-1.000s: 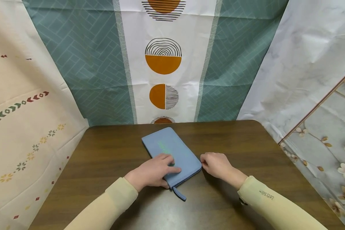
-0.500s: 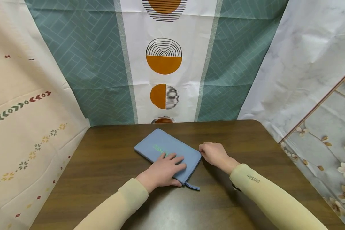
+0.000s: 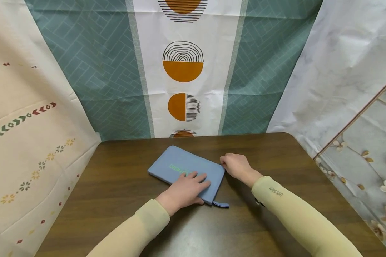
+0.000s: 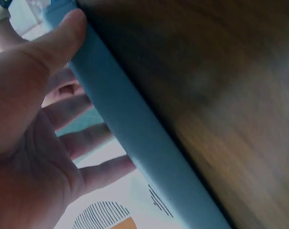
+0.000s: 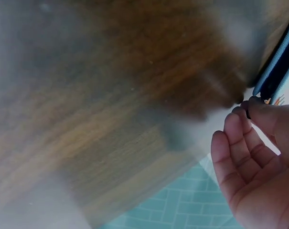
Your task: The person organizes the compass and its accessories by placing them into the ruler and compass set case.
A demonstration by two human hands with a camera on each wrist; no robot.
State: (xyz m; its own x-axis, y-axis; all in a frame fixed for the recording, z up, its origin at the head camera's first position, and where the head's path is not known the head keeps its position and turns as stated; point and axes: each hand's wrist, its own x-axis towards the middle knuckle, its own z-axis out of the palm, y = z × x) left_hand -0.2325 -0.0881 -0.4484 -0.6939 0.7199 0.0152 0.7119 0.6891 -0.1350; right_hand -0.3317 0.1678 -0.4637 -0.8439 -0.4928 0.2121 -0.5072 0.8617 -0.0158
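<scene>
A flat blue zippered case (image 3: 187,160) with green lettering lies at an angle on the table, its short wrist strap (image 3: 221,205) sticking out at the near right corner. My left hand (image 3: 184,189) rests on the cover with fingers spread and straight. In the left wrist view its thumb (image 4: 70,31) lies against the case's side edge. At the far right corner, my right hand (image 3: 237,166) is curled, fingertips right at the edge. The right wrist view shows its thumb and finger pinching a small dark zipper pull (image 5: 248,113), mostly hidden, beside the dark zipper (image 5: 278,71).
The brown wooden table (image 3: 122,189) extends around the case. A green and white patterned curtain (image 3: 115,71) hangs behind its far edge. Cream cloth (image 3: 19,160) hangs on the left and a floral white cloth (image 3: 357,153) on the right.
The case has turned counterclockwise, its near end swinging right and its far end left. My left hand has shifted right with it, fingers more spread. My right hand has moved farther away along the edge.
</scene>
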